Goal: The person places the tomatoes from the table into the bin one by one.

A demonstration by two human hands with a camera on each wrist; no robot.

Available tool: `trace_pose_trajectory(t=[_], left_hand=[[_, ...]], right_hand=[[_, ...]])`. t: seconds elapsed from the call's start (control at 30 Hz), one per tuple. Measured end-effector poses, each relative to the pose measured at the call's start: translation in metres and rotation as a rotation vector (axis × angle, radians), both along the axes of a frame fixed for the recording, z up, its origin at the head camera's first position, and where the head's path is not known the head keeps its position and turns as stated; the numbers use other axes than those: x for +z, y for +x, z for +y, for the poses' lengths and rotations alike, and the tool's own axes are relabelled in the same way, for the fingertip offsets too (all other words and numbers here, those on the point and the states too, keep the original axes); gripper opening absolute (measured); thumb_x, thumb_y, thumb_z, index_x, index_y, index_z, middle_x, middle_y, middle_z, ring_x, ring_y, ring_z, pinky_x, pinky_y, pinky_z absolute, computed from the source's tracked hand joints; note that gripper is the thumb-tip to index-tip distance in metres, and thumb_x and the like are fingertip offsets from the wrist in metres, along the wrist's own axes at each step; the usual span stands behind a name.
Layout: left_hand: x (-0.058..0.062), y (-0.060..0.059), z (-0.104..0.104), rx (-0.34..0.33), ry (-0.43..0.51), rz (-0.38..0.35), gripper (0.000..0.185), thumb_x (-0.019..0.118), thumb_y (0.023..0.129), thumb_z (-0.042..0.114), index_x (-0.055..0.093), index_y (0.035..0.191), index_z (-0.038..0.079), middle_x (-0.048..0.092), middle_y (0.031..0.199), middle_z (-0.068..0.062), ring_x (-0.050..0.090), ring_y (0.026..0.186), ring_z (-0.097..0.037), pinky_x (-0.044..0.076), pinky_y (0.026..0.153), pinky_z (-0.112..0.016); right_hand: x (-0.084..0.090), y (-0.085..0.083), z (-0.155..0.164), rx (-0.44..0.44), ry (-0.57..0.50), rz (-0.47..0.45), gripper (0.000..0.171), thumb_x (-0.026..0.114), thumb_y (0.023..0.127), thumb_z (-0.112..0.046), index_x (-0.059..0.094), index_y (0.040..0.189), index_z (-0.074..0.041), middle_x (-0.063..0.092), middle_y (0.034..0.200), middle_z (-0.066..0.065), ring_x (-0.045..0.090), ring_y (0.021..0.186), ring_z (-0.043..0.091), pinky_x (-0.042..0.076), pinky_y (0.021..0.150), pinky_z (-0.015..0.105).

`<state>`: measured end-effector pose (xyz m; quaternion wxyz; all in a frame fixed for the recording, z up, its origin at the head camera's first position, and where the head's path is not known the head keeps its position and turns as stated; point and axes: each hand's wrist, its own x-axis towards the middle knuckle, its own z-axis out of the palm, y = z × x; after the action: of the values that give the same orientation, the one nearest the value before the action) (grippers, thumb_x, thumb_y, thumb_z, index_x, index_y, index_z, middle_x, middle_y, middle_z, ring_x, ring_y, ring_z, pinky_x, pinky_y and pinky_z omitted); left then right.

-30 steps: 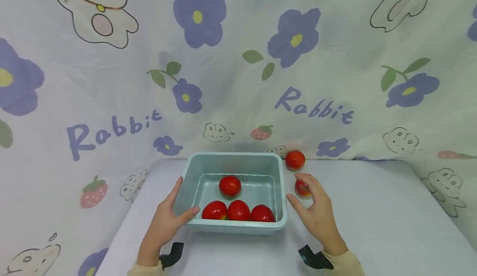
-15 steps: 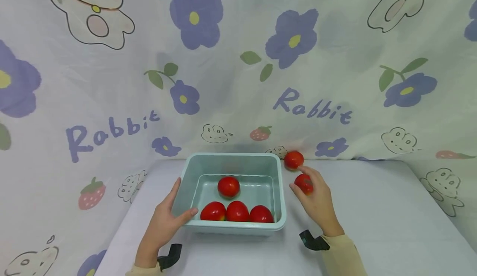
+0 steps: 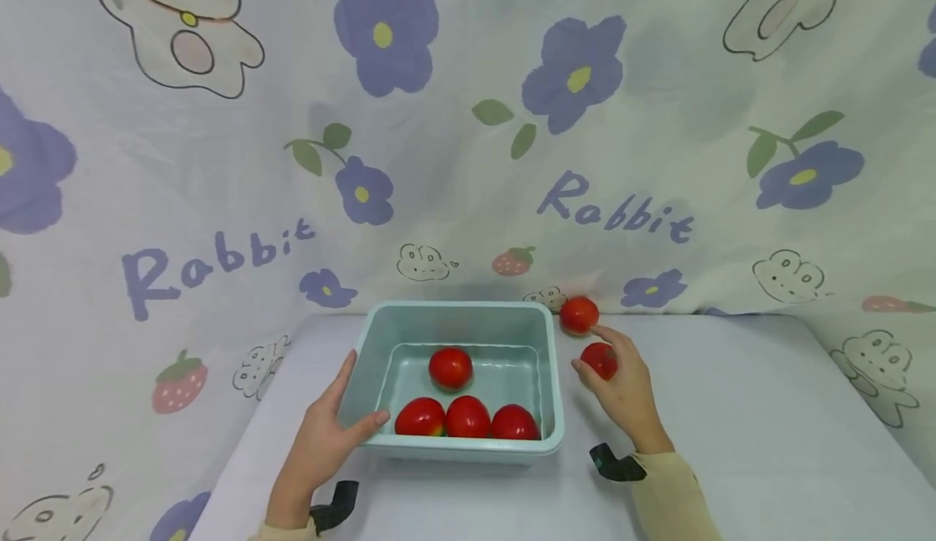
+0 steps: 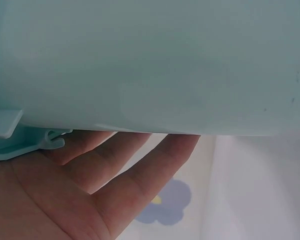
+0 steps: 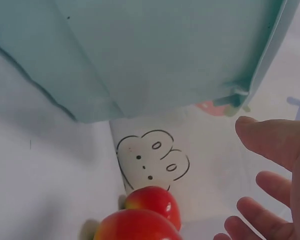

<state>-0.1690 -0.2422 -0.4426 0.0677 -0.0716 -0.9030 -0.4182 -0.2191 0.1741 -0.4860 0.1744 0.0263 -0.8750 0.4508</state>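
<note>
A pale blue-green plastic bin [image 3: 468, 447] stands on the table, holding several red tomatoes [image 3: 451, 368]. At its near left corner my left hand [image 3: 322, 435] grips it, thumb over the front rim and fingers along the outer left side. The left wrist view shows those fingers [image 4: 145, 177] partly hidden behind the bin wall [image 4: 150, 65]. Right of the bin, my right hand [image 3: 629, 395] hovers around a loose tomato [image 3: 597, 360], thumb and fingers spread. Seen from the right wrist, the tomato [image 5: 135, 226] sits apart from the fingers [image 5: 262, 217].
Another tomato [image 3: 579, 315] lies farther back, beside the bin's far right corner and close to the printed curtain [image 3: 468, 159]. A white cloth [image 3: 746, 427] covers the table. Both wrists wear black camera mounts [image 3: 617, 465].
My right hand has shifted slightly back and to the right, bringing its spread fingers around the nearer loose tomato. The left hand keeps its grip on the bin.
</note>
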Motion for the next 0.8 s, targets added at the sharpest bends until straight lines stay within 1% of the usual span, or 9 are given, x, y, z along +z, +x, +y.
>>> trace_pose_trajectory(t=[0.17, 0.3, 0.47, 0.63, 0.8], left_hand=[[0.000, 0.000, 0.000, 0.009, 0.000, -0.004, 0.097, 0.077, 0.087, 0.036, 0.021, 0.161, 0.011, 0.037, 0.157, -0.020, 0.043, 0.136, -0.047, 0.043, 0.098, -0.069], [0.000, -0.001, 0.000, 0.007, 0.007, -0.012, 0.096, 0.077, 0.087, 0.036, 0.021, 0.161, 0.011, 0.037, 0.157, -0.020, 0.045, 0.134, -0.046, 0.045, 0.096, -0.068], [-0.001, 0.000, -0.001, 0.003, -0.002, 0.000, 0.095, 0.076, 0.088, 0.036, 0.022, 0.161, 0.010, 0.038, 0.157, -0.020, 0.047, 0.131, -0.046, 0.047, 0.095, -0.067], [-0.001, 0.000, -0.001, 0.003, -0.010, 0.005, 0.094, 0.076, 0.088, 0.036, 0.022, 0.161, 0.011, 0.038, 0.157, -0.020, 0.047, 0.131, -0.046, 0.046, 0.095, -0.068], [-0.001, 0.000, -0.001, -0.002, -0.003, 0.012, 0.095, 0.077, 0.088, 0.034, 0.021, 0.161, 0.011, 0.037, 0.157, -0.020, 0.045, 0.134, -0.046, 0.044, 0.097, -0.069]], right_hand=[[-0.005, -0.004, 0.003, -0.019, 0.010, -0.014, 0.063, 0.079, 0.087, -0.019, 0.052, 0.142, -0.006, 0.049, 0.144, 0.020, 0.047, 0.128, 0.041, 0.048, 0.095, 0.065], [-0.010, -0.006, 0.005, -0.042, 0.019, -0.051, 0.063, 0.078, 0.087, -0.021, 0.051, 0.142, -0.007, 0.048, 0.146, 0.020, 0.045, 0.130, 0.041, 0.048, 0.095, 0.064], [-0.018, -0.009, 0.005, -0.050, 0.002, -0.089, 0.063, 0.078, 0.087, -0.018, 0.050, 0.143, -0.006, 0.046, 0.147, 0.020, 0.040, 0.134, 0.041, 0.047, 0.098, 0.063], [-0.028, -0.012, 0.005, -0.074, -0.006, -0.130, 0.069, 0.079, 0.085, -0.018, 0.046, 0.145, -0.007, 0.042, 0.149, 0.021, 0.036, 0.137, 0.041, 0.046, 0.100, 0.062], [-0.034, -0.014, 0.007, -0.093, 0.014, -0.169, 0.075, 0.081, 0.083, -0.019, 0.042, 0.147, -0.007, 0.039, 0.151, 0.021, 0.034, 0.137, 0.043, 0.045, 0.100, 0.063]])
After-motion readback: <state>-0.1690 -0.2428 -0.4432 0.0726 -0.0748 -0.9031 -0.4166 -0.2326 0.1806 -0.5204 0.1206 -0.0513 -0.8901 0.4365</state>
